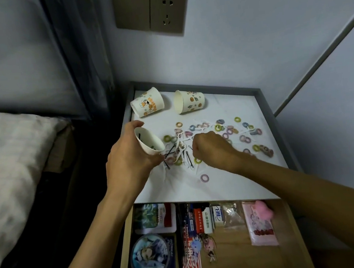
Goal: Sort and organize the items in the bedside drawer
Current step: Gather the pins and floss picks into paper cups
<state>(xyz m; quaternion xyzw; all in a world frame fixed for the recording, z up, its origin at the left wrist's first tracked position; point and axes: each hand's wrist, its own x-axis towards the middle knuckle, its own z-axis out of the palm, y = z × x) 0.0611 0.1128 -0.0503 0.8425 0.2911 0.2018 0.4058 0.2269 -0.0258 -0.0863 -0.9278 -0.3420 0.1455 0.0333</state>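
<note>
Left hand (130, 159): grips a tilted paper cup (149, 142) near the tabletop (178, 188) left edge.
Right hand (213, 149): fingers curled over hairpins (188, 157); grasp unclear.

A bedroom in a home is shown. A bed (10, 166) with pale, crumpled bedding is seen at the left, backed by a padded grey headboard (8, 54). A small bedside table (232, 184) with a white top and grey rim is set in the corner beside the bed, against a plain wall (247, 26) on which a socket plate (151, 13) is mounted. Its wooden drawer (234, 257) is pulled open and is filled with personal oddments: cards, packets, small charms. Coloured hair ties (237, 119), hairpins (188, 156) and printed paper cups (147, 105) are scattered over the top.
</note>
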